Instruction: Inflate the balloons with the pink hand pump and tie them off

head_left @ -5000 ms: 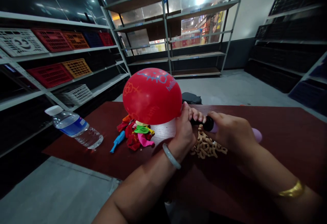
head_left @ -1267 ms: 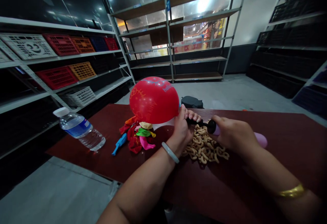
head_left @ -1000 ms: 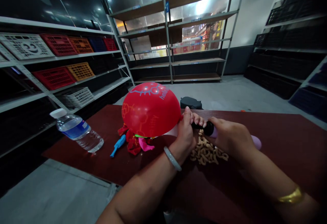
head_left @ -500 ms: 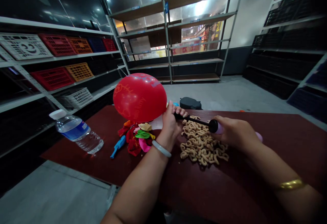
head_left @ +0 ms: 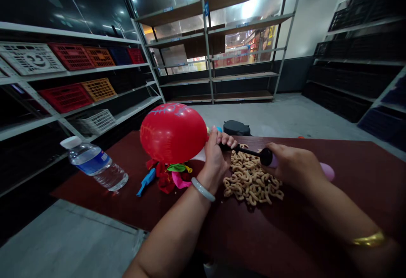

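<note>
An inflated red balloon (head_left: 173, 133) with printed markings sits to the left of my left hand (head_left: 217, 155). That hand is closed around the balloon's neck and the black end of a hand balloon pump (head_left: 249, 152). My right hand (head_left: 293, 166) is wrapped around the pump's purple body, whose rounded end (head_left: 327, 171) sticks out on the right. Between my hands a thin black rod shows. Under the pump lies a heap of brown curled snacks (head_left: 253, 180). Below the red balloon are several uninflated balloons (head_left: 166, 178) in mixed colours, partly hidden by it.
A capped water bottle (head_left: 98, 163) leans oddly in the wide view at the left of the dark red table (head_left: 342, 193). Beyond the far edge is a black object (head_left: 236, 128). Shelves with crates (head_left: 72, 56) stand left, and a metal rack (head_left: 211, 49) behind.
The red balloon has turned and dropped a little, covering more of the uninflated ones. My left hand has shifted slightly right and down; more of the pump's purple end shows past my right hand.
</note>
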Tool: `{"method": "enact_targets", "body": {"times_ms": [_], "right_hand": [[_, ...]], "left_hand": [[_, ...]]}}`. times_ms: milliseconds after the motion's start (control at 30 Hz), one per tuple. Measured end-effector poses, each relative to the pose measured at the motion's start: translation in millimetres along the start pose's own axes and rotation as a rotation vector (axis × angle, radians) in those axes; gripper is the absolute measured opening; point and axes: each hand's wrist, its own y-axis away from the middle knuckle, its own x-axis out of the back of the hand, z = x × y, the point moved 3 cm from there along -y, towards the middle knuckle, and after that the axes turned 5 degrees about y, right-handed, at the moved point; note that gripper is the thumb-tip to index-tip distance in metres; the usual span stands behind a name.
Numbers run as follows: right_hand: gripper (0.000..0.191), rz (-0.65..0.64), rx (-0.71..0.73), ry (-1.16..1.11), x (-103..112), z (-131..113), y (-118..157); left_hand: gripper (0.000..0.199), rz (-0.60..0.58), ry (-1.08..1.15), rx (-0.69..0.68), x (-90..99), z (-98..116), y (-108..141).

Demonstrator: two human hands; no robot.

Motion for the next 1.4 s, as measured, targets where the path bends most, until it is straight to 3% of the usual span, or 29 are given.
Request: {"method": "enact_targets", "body": {"times_ms": [233,367,567,700,833,967,1067,1200,1400], "right_hand": [[0.04,-0.017,0.01,-0.081,5,-17,0],[0.042,-0.036,-0.004,-0.085,5,-18,1],[0.045,-0.066,-0.008,-0.107,-5,-17,-1],[0.046,-0.137,0.001,-0.121,-17,-10,-3],[0.044,-0.172,-0.021,-0.086,-21,9,-3],[0.041,-0.11,-0.046,-0.047,-12,24,-1],[0.043,-0.07,-0.044,-0.003,-8,25,0],[0.044,-0.097,-0.033,0.054,-11,15,0],[0.043,-0.13,-0.015,0.016,-10,-8,-1]], "left_hand": [[0.05,-0.044,-0.079,0.07,-1.4,-42,19],[0.051,-0.07,-0.11,0.076,-0.3,-47,23],[0.05,-0.005,-0.102,0.073,5.5,-46,19],[0.048,0.092,-0.051,0.071,13.0,-33,5],[0.045,0.171,-0.009,0.035,16.3,-1,-13],[0.044,0.18,0.027,-0.008,17.0,27,-22],[0.043,0.149,0.045,-0.035,16.8,32,-23],[0.044,0.135,0.065,-0.027,15.0,18,-17],[0.047,0.083,0.002,0.039,12.3,-20,1]]}}
